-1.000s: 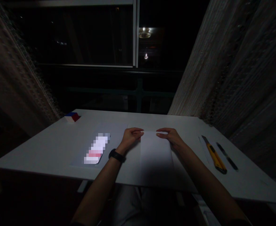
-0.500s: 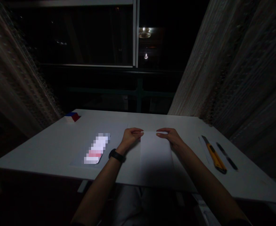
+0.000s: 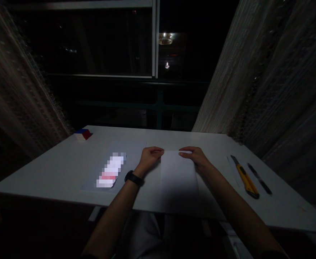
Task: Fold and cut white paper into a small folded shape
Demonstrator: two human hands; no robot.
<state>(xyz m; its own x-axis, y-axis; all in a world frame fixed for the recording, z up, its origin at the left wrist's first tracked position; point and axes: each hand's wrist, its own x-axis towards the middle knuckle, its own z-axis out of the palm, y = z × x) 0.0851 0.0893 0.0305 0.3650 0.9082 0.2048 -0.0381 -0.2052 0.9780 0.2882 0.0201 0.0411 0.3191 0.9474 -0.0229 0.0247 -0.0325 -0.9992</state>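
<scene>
A white sheet of paper (image 3: 177,172) lies on the table in front of me, its near part in dark shadow. My left hand (image 3: 151,157) pinches the far left corner between thumb and fingers. At the far right corner, my right hand (image 3: 194,156) grips the sheet the same way, thumb on top. A dark band (image 3: 133,178) circles my left wrist. Whether the paper is folded or a single layer, I cannot tell.
Left on the white table (image 3: 50,169) is a lit phone (image 3: 111,171) with a blurred screen, resting on paper. A coloured cube (image 3: 82,134) sits at the far left. To the right lie a yellow box cutter (image 3: 245,178) and a dark pen (image 3: 259,178). Curtains (image 3: 225,72) hang behind.
</scene>
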